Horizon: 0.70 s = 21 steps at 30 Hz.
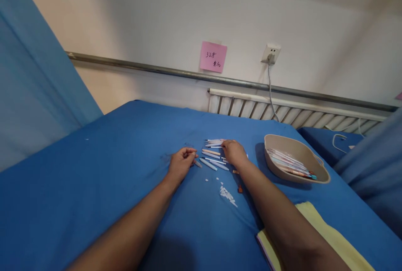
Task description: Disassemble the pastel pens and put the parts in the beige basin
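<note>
On the blue sheet, pens and pen parts (214,163) lie side by side in a loose row between my hands, several white or pale blue and one peach-coloured. My left hand (182,163) is closed in a pinch left of the row. A small translucent tube-like piece (198,163) shows at its fingertips; its exact kind is unclear. My right hand (234,152) reaches over the right end of the row, its fingers curled down at the upper pens (214,142). What those fingers grip is hidden. Below the row sits a small heap of white bits (226,194).
At the right stands a beige basket (320,174) with several pens (290,162) inside. Small orange-brown pieces (240,189) lie by my right forearm. A yellow cloth (326,229) is under that arm. A radiator (251,105) and wall are behind; a blue curtain (37,61) hangs left.
</note>
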Available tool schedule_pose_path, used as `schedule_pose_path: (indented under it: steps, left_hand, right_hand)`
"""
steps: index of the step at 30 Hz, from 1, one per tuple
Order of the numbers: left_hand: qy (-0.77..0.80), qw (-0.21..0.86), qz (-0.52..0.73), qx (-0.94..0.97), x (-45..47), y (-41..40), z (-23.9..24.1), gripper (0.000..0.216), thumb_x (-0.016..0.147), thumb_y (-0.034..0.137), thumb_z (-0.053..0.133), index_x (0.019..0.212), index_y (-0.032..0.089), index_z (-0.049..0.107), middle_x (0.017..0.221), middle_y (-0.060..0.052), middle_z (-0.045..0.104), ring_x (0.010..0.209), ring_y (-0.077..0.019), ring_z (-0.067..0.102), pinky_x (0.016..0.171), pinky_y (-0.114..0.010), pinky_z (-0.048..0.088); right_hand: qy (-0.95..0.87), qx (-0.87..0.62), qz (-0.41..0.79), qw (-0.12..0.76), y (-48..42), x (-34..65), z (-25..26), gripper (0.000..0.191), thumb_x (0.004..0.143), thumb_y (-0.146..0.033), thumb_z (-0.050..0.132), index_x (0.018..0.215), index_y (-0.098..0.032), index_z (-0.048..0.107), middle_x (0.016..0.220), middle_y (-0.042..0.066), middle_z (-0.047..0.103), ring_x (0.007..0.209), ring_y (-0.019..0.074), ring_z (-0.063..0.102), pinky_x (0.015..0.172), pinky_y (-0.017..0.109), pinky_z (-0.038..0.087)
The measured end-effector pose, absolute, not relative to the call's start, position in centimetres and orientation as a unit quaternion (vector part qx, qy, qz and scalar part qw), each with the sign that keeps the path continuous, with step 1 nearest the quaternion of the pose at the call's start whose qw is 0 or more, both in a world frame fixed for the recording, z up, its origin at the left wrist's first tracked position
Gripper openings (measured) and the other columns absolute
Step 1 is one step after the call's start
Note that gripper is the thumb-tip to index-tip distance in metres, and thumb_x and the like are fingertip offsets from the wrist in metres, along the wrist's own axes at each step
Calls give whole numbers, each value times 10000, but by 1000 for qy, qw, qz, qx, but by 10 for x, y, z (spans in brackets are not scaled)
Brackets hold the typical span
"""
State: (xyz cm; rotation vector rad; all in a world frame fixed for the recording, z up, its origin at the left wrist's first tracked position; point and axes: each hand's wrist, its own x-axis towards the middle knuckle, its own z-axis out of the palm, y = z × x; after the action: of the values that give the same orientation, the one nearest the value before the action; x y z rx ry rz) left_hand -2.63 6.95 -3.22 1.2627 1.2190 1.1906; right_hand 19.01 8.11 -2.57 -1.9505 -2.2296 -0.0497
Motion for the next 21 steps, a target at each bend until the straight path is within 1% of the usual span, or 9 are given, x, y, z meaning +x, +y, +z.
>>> schedule_pose_path:
  steps: [4, 9, 14, 21]
  left_hand:
    - [501, 491, 486, 521, -27, 70, -34, 253, 635, 348, 644, 794, 153, 620, 692, -26, 672, 527, -115, 571, 492, -214, 423]
    - [505, 492, 485, 518, -27, 69, -35, 268, 636, 366, 645, 797, 152, 622, 696, -28, 676, 533, -119, 576, 495, -216, 421]
    - [507, 492, 486, 514, -27, 69, -35, 249, 644, 348, 641, 799, 154, 622, 686, -20, 672, 530, -114, 575, 505, -217, 424]
    - [504, 493, 487, 515, -27, 69, -34, 235, 647, 335, 642, 794, 154, 620, 678, -21, 668, 523, -113, 567, 500, -218, 416]
  right_hand:
    - [-764, -643, -20, 54, 87, 188, -21, 260, 875, -156, 418, 1010, -185, 639, 1017, 98, 662, 961, 201, 570, 855, 297, 369]
    - [-792, -610, -21, 18, 90, 183, -13, 249, 820, -103, 463, 979, -180, 638, 1010, 107, 653, 965, 210, 562, 824, 294, 372]
    - [-815, -579, -30, 7, 91, 175, -8, 260, 806, -74, 454, 968, -167, 634, 997, 120, 651, 949, 231, 566, 810, 313, 373]
    - [-835, -549, -32, 7, 90, 167, -5, 237, 830, -109, 446, 967, -169, 629, 996, 121, 654, 943, 237, 573, 814, 321, 376]
